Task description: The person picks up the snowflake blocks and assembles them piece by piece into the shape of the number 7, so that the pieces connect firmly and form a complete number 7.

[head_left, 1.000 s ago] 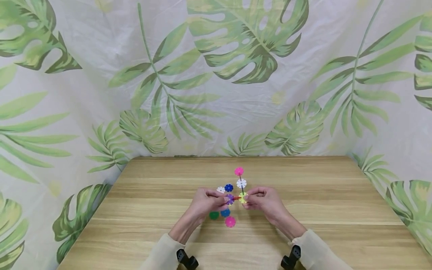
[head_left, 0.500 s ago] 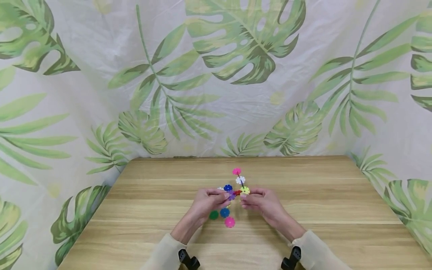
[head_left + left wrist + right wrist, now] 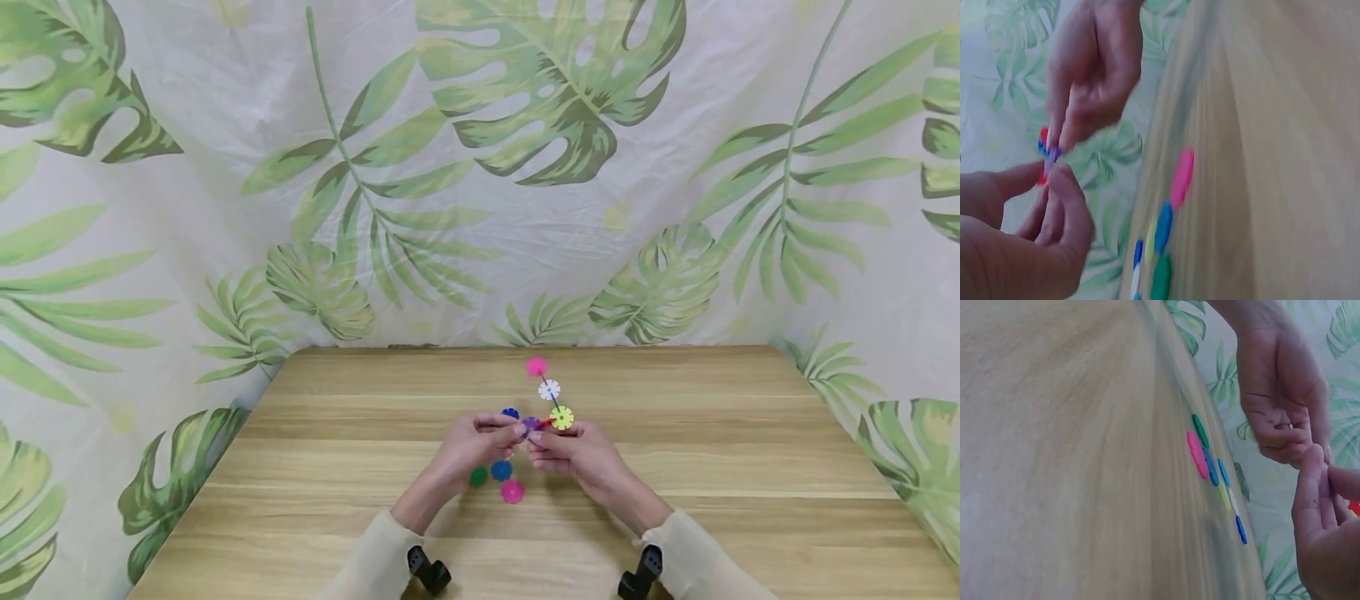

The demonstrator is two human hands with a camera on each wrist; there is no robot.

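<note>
- Centrally, above the desk (image 3: 720, 467): a purple disc (image 3: 531, 423), with left grip (image 3: 478, 443) and right grip (image 3: 583, 458) meeting at it.
- Left grip: thumb and fingers pinching the purple disc.
- Right grip: pinching the same disc, fingertips close to the left ones.
- Extending from it: a red piece (image 3: 547, 424), yellow disc (image 3: 562, 417), white disc (image 3: 549, 389) and upper pink disc (image 3: 536, 367).
- On the desk, near the left grip: green disc (image 3: 478, 476), blue disc (image 3: 501, 471), lower pink disc (image 3: 513, 492).

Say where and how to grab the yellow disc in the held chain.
Likely best: pinch the yellow disc by its right rim, right hand coming from the right in the head view. The red piece meets its left and a dark link its top; the right edge looks free.
</note>
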